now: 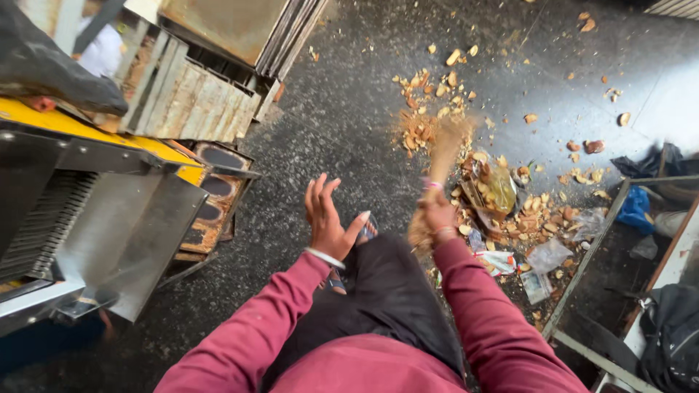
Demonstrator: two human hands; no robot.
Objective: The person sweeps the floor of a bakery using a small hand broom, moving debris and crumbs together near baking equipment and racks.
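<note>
The right hand (pixel 439 215) has its grip clenched around a short straw broom (pixel 443 164), held just past the person's knee. The broom's long axis runs nearly straight away from the person, tilted slightly to the right, with its blurred bristle end pointing out at the litter on the dark speckled floor (pixel 342 124). The left hand (pixel 328 218) hangs released, fingers spread and holding nothing (a pale bangle sits at the wrist).

Tan scraps and crumbs (pixel 437 94) lie scattered ahead of the bristles. Closer to the broom's right is a heap of wrappers: a crumpled yellowish clear bag (pixel 499 189), a flat clear packet (pixel 547 255), and a small white packet with red on it (pixel 499 260).

On the left, stacked metal trays (pixel 193 98) lean by a yellow-edged steel machine (pixel 95 211); their contents cannot be told. On the right, a crumpled blue bag (pixel 636 207) lies behind a metal frame (pixel 590 255).
</note>
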